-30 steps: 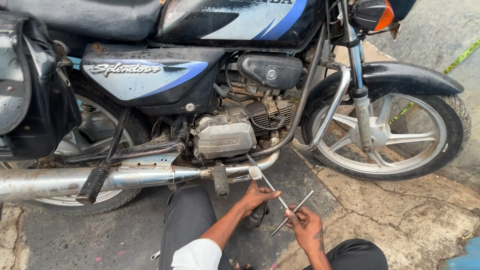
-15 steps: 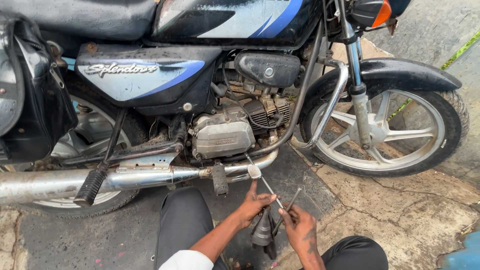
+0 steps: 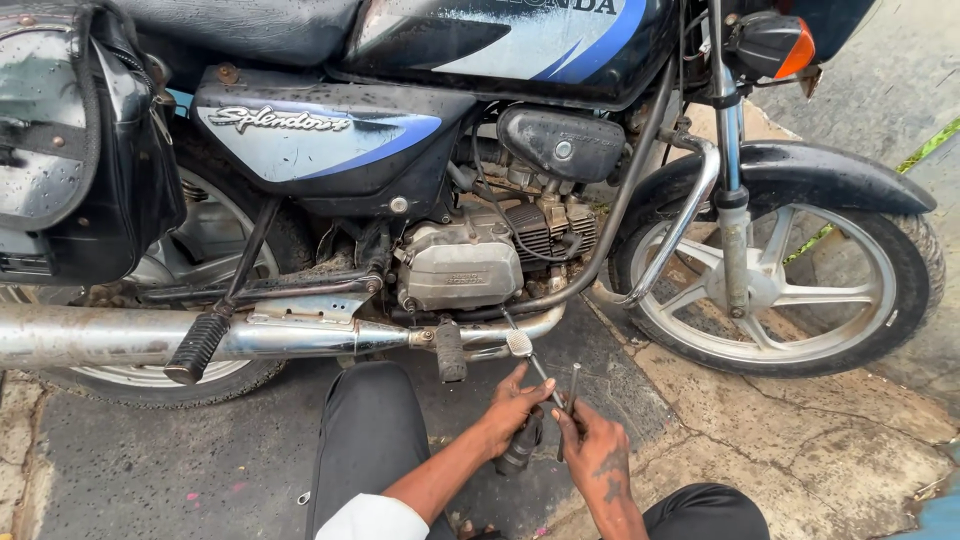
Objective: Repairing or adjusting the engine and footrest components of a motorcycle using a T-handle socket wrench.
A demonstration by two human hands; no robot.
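While the person crouches on the pavement (image 3: 800, 470) beside a parked motorcycle (image 3: 470, 150), the head view looks down on both hands held close together below the engine (image 3: 460, 265). Left hand (image 3: 512, 408) is closed around a dark, stubby tool handle (image 3: 520, 447), whose lower end points toward the ground. Right hand (image 3: 595, 450) sits just beside it, fingers pinched on a thin metal rod (image 3: 571, 390) that stands nearly upright. Between the two hands a slim shaft rises at a slant to the brake pedal (image 3: 519, 343), which lies just under the chrome exhaust pipe (image 3: 250, 338). Whether the shaft belongs to the handle cannot be told. A black footpeg (image 3: 450, 350) hangs from the pipe just left of the pedal. Front wheel (image 3: 780, 285) stands at the right, on cracked stone slabs; a black saddlebag (image 3: 80, 140) occupies the upper left corner. Dark trouser knees frame both hands.
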